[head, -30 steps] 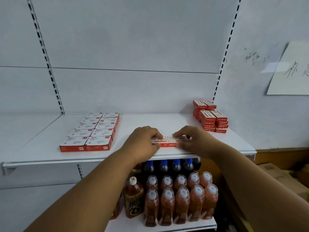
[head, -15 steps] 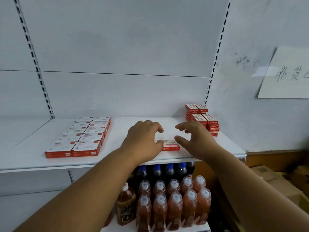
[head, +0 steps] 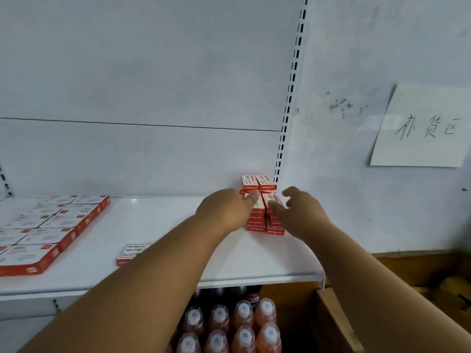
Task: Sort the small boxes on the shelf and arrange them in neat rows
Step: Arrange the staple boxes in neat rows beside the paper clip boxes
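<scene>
Right of centre in the frame, both our hands reach the stack of small boxes (head: pixel 260 200) at the back right corner of the white shelf (head: pixel 254 261). Our left hand (head: pixel 224 212) lays its fingertips on the stack's front top box; our right hand (head: pixel 300 212) hovers just beside it, fingers loosely spread, grasping nothing. Our left forearm (head: pixel 153 271) crosses the shelf and hides part of the lone box (head: pixel 130 253) near the front edge. Flat rows of boxes (head: pixel 46 230) fill the left edge. Bottles (head: pixel 229 329) stand below, and a handwritten paper sign (head: pixel 423 128) hangs at the right.
</scene>
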### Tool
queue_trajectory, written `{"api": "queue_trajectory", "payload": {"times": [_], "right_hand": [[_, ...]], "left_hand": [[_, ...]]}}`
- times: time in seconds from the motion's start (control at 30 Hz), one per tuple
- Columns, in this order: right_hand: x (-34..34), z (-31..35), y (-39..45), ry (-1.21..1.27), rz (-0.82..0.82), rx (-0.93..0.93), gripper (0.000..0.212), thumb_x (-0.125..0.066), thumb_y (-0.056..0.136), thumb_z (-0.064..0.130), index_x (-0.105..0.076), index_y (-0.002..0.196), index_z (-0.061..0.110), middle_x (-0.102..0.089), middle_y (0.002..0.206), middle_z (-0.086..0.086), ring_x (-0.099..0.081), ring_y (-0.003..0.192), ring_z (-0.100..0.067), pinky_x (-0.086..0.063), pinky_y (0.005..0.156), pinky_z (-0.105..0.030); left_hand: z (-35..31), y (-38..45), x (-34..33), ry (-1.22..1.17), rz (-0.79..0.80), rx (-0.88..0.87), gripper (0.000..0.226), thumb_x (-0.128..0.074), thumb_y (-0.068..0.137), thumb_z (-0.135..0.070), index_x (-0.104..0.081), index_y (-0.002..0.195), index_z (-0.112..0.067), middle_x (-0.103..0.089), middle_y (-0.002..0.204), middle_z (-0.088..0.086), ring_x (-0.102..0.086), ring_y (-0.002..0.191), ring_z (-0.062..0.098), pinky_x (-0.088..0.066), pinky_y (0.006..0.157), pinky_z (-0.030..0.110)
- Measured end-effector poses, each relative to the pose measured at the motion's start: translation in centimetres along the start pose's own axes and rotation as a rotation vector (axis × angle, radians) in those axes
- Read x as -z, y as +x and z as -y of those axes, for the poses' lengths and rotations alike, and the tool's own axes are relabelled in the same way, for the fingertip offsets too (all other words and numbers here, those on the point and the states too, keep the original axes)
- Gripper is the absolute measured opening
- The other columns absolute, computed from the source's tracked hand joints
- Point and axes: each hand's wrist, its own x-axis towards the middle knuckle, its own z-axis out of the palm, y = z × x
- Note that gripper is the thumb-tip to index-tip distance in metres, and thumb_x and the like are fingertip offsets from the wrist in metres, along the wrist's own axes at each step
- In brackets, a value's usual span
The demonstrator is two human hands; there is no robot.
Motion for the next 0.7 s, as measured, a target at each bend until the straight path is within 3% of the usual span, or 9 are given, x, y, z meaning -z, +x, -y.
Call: {"api": "queue_trajectory", "payload": {"times": [0.1, 0.2, 0.27, 0.37, 0.43, 0.53, 0.6, 0.7], "right_hand": [[0.3, -0.7, 0.9, 0.143, 0.125, -0.062, 0.056, -0.056, 0.092, 0.047, -0.051, 0.136, 0.013, -0.064, 0.124, -0.005, -0.061, 0.102, -0.021, -0.046, 0.081, -0.030], [1.0, -1.3, 1.5, 0.335, 0.155, -0.076, 0.042, -0.059, 0.094, 0.030, -0.058, 0.128, 0.006, -0.065, 0.094, 0.000, -0.056, 0.074, -0.012, -0.044, 0.067, -0.029], [1.5, -1.5, 1.6, 0.456, 0.175, -0.091, 0.027, -0.059, 0.094, 0.022, -0.065, 0.113, 0.004, -0.062, 0.077, 0.002, -0.055, 0.064, -0.010, -0.043, 0.057, -0.027], [1.8, -1.7, 1.4, 0.734, 0.148, -0.131, 0.014, -0.055, 0.094, 0.011, -0.068, 0.094, 0.007, -0.067, 0.069, -0.002, -0.052, 0.051, -0.011, -0.035, 0.047, -0.023], [1.8, -1.5, 1.0, 1.033, 0.176, -0.140, 0.019, -0.052, 0.094, 0.005, -0.070, 0.095, 0.010, -0.075, 0.075, -0.004, -0.064, 0.061, -0.015, -0.045, 0.056, -0.026], [2.0, -0.5, 0.6, 1.408, 0.268, -0.115, 0.020, -0.050, 0.095, -0.002, -0.068, 0.098, 0.006, -0.077, 0.089, -0.011, -0.071, 0.081, -0.025, -0.055, 0.074, -0.035], [2.2, 0.5, 0.3, 1.539, 0.308, -0.066, 0.018, -0.049, 0.095, -0.005, -0.065, 0.099, 0.002, -0.075, 0.095, -0.017, -0.072, 0.080, -0.027, -0.055, 0.074, -0.037], [1.9, 2.0, -0.2, 1.600, 0.317, -0.005, 0.019, -0.050, 0.093, -0.008, -0.058, 0.109, 0.001, -0.071, 0.099, -0.020, -0.070, 0.079, -0.030, -0.053, 0.069, -0.033]], "left_hand": [[-0.8, 2.1, -0.9, 0.018, 0.085, 0.066, 0.061, -0.032, 0.098, -0.062, -0.068, 0.092, -0.013, -0.069, 0.090, 0.003, -0.065, 0.093, 0.024, -0.047, 0.083, 0.034], [-0.4, 2.8, -1.4, 0.008, 0.052, 0.108, 0.042, -0.047, 0.096, -0.050, -0.059, 0.072, -0.018, -0.068, 0.082, 0.002, -0.063, 0.081, 0.021, -0.042, 0.069, 0.030], [-0.3, 2.6, -1.3, 0.001, 0.004, 0.155, 0.037, -0.050, 0.093, -0.045, -0.064, 0.079, -0.015, -0.071, 0.088, 0.004, -0.065, 0.083, 0.022, -0.043, 0.067, 0.030], [-0.3, 1.3, -0.4, -0.058, -0.122, 0.185, 0.032, -0.056, 0.091, -0.041, -0.070, 0.090, -0.013, -0.071, 0.085, 0.004, -0.066, 0.080, 0.022, -0.043, 0.059, 0.028], [-0.1, 0.2, 0.0, -0.204, -0.246, 0.178, 0.024, -0.057, 0.093, -0.037, -0.069, 0.092, -0.017, -0.070, 0.086, 0.001, -0.067, 0.079, 0.020, -0.049, 0.061, 0.031], [0.6, -1.5, 0.5, -0.714, -0.361, 0.154, 0.006, -0.058, 0.097, -0.026, -0.063, 0.098, -0.023, -0.073, 0.097, -0.005, -0.073, 0.080, 0.013, -0.058, 0.076, 0.039], [1.2, -2.4, 1.0, -0.962, -0.390, 0.137, 0.009, -0.058, 0.098, -0.014, -0.061, 0.103, -0.021, -0.073, 0.104, -0.001, -0.074, 0.081, 0.015, -0.059, 0.077, 0.037], [2.2, -3.4, 1.7, -1.098, -0.452, 0.111, 0.022, -0.058, 0.097, -0.006, -0.058, 0.110, -0.024, -0.072, 0.103, 0.003, -0.071, 0.077, 0.019, -0.056, 0.071, 0.033]]}}
